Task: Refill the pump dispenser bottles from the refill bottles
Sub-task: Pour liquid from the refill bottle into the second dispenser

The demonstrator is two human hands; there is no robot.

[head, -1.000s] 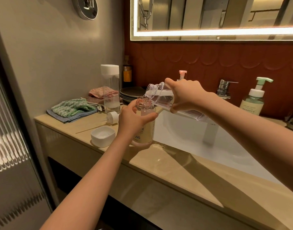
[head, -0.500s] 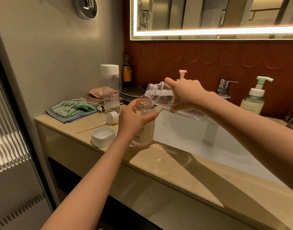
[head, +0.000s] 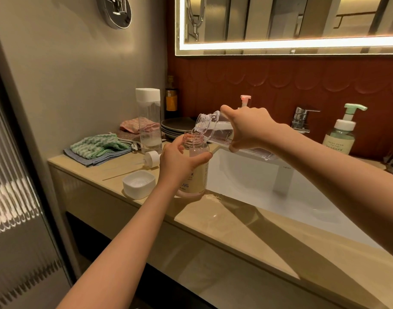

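Note:
An uncapped dispenser bottle (head: 196, 172) with a cream label stands on the counter's front edge, its pinkish neck open. My left hand (head: 177, 162) grips its upper body. My right hand (head: 249, 128) holds a clear refill bottle (head: 215, 130) tipped almost flat, its mouth just above the dispenser's neck, and clear liquid runs into it. The removed white pump head (head: 151, 159) lies on the counter to the left. A green pump bottle (head: 340, 136) stands at the back right. The pink pump top (head: 245, 100) of another bottle shows behind my right hand.
A white cap (head: 138, 184) lies open side up beside the dispenser. Behind it stand a tall clear bottle with white lid (head: 149, 123), folded cloths (head: 97, 147) and stacked dark plates (head: 176, 127). The white sink basin (head: 269, 186) and chrome tap (head: 302, 120) fill the right.
The refill bottle stays tipped over the dispenser's neck and liquid keeps flowing. Both hands hold nearly the same positions.

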